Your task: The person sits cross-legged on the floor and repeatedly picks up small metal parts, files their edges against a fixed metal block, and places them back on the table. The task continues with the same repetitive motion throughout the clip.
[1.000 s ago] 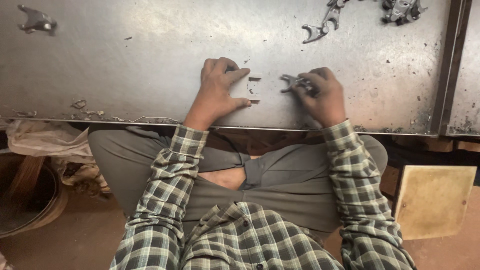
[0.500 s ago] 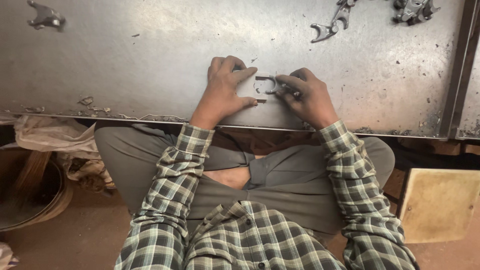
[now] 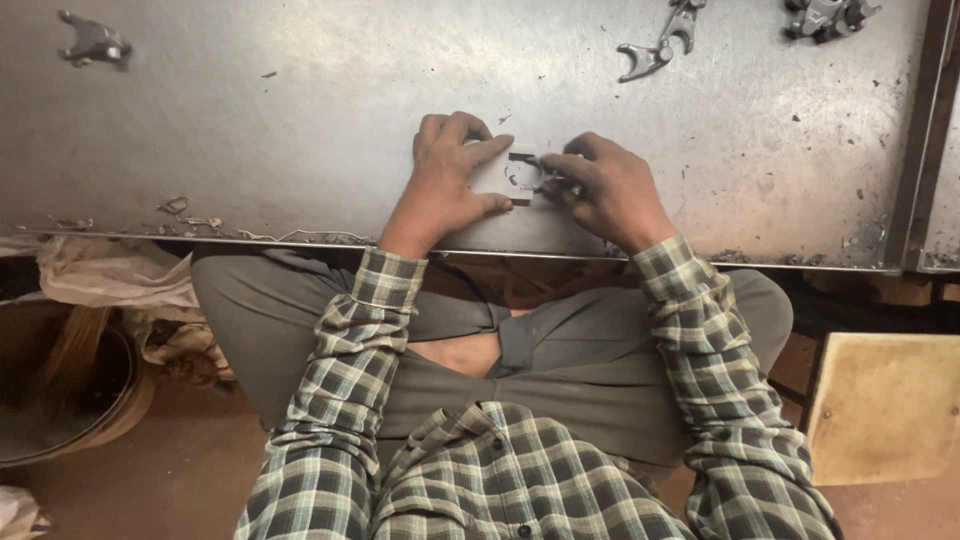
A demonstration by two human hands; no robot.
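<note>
Steel-topped workbench [image 3: 300,130], scuffed and dull grey, fills the upper half of the head view; person seated against its near edge, knees under it, plaid sleeves reaching forward. Sitting this close puts both forearms on the edge as a brace, which suits fine handwork.

Left hand [image 3: 447,180] lies flat at the bench centre, fingers spread narrow, thumb and forefinger framing a small pale plate [image 3: 500,172] with a round hole and two slots. Judged to be pinning it so it cannot slide on the smooth steel.

Right hand [image 3: 608,190], at 3 o'clock of the plate and touching it, is curled tight with fingertips pinched on a small metal part [image 3: 548,178] at the plate's edge. Part is mostly hidden; shape cannot be told. Pinch grip seems chosen for feeding something small into the hole.

Loose bits lie well apart, out of the way of the hands: a dark forked casting [image 3: 92,42] at 10 o'clock, a grey fork-shaped lever [image 3: 655,45] at 1 o'clock, a cluster of parts [image 3: 830,15] at 2 o'clock.

Metal shavings [image 3: 180,210] along the near edge at 9 o'clock.
</note>
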